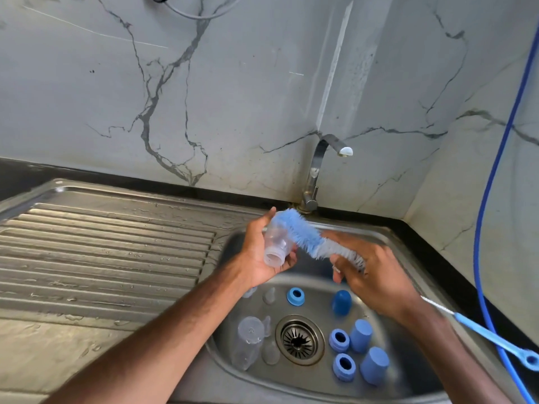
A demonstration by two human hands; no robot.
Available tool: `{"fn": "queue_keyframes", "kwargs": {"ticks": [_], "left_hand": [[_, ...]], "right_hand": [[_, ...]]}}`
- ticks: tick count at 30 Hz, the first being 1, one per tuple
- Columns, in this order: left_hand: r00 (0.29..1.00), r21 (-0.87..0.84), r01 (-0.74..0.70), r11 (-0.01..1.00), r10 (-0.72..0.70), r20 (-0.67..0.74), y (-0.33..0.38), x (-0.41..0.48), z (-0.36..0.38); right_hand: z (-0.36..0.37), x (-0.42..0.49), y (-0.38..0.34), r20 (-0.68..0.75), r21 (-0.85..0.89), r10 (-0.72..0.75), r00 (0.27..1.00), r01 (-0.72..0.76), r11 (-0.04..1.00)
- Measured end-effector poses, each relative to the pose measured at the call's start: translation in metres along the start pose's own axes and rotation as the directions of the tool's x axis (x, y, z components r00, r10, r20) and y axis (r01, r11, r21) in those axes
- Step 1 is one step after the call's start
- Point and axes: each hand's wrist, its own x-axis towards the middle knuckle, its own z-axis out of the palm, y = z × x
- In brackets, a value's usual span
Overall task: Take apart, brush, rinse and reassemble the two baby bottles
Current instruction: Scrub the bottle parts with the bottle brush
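A: Left hand?
B: left hand (261, 260) wrapped round a clear bottle (276, 243), held above the sink (408, 237); open neck faces the camera, nothing screwed on it.
A: Right hand?
B: right hand (376, 275) clamped on the brush (303, 237) at the base of the bristles; bristles bent against the outside of the bottle; thin blue handle (495, 342) sticks out past the wrist, over the sink's right rim.
A: Other bottle?
B: second bottle (248, 342) on its side in the basin, left of the drain (299, 340); neck also bare.
A: Loose parts?
B: blue rings (339, 340) and blue caps (361, 335) mostly right of the drain; clear teats (270, 352) left of it.
A: Rest?
B: tap (318, 167) behind the sink; wet drainboard (102, 243) to the left; blue hose (490, 199) hanging on the right wall.
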Motion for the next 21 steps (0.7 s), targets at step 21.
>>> {"fn": "queue_keyframes", "kwargs": {"ticks": [21], "left_hand": [[0.999,0.102,-0.006,0.995,0.009,-0.031,-0.002,-0.001,0.000]], "right_hand": [[-0.010,-0.003,0.013,0.091,0.126,-0.049,0.995,0.038,0.991]]}}
